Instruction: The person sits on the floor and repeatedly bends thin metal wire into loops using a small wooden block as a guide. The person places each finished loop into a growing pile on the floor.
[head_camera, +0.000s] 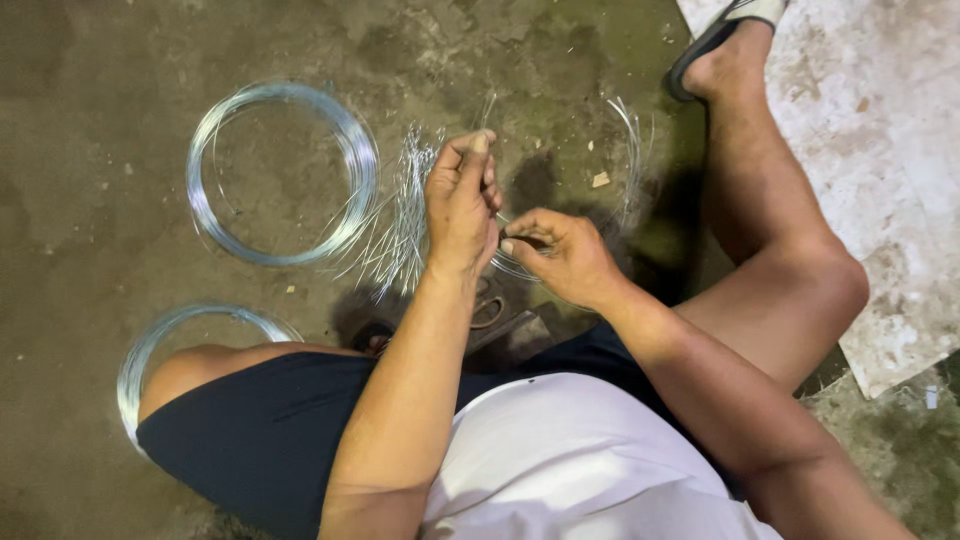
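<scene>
Left hand (462, 205) is closed, fingers pinched on thin silver wire (505, 235); right hand (562, 255) pinches the same wire, touching the left. A bundle of cut wire pieces (400, 225) lies just left of the hands. Beyond it, farther left, rests a large wire coil (205, 140); a second coil (140, 355) sits beside the knee. Bare concrete floor (90, 250); a pale slab (880, 150) lies far right.

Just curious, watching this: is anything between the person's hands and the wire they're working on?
Nothing visible. The left hand and right hand both already grip the thin wire directly. The bundle of cut wires and large wire coil lie aside on the concrete floor.
</scene>
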